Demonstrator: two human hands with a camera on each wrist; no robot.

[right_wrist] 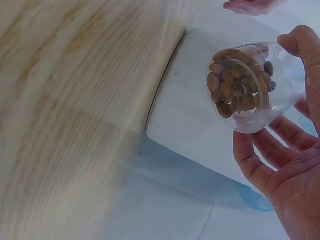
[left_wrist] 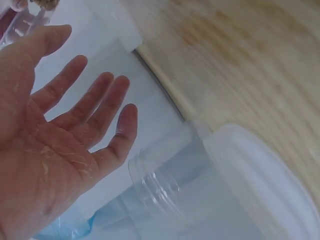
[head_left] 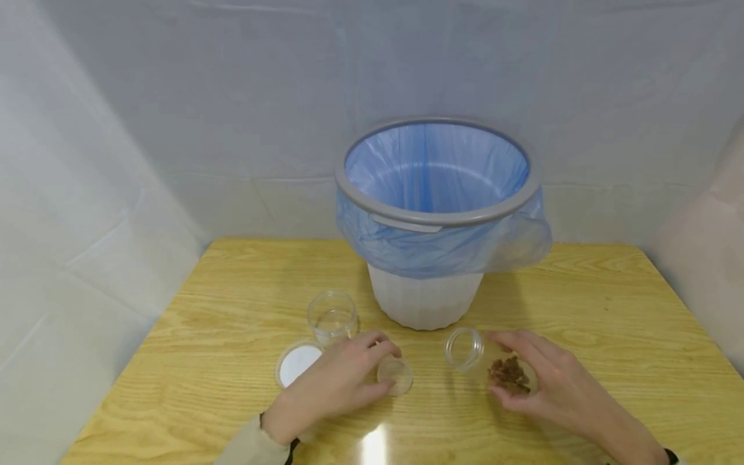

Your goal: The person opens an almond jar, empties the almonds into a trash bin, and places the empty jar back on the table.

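My right hand [head_left: 560,378] grips a clear plastic jar [head_left: 484,363] with brown almonds [head_left: 509,374] in its bottom. The jar is tipped over, its open mouth towards the left. In the right wrist view the almonds [right_wrist: 237,85] show through the jar's base, with the thumb and fingers round its wall. My left hand [head_left: 343,374] has its fingers spread and loosely bent, the palm bare in the left wrist view. Between its thumb and fingertips, in the head view, a round clear lid [head_left: 396,378] shows on the table.
A white bin [head_left: 427,297] with a grey rim [head_left: 436,218] and a blue bag [head_left: 418,248] stands behind the hands. Left of it are an open clear jar [head_left: 332,313] and a round white lid [head_left: 299,365]. The wooden table [head_left: 250,284] meets pale sheeting at the back.
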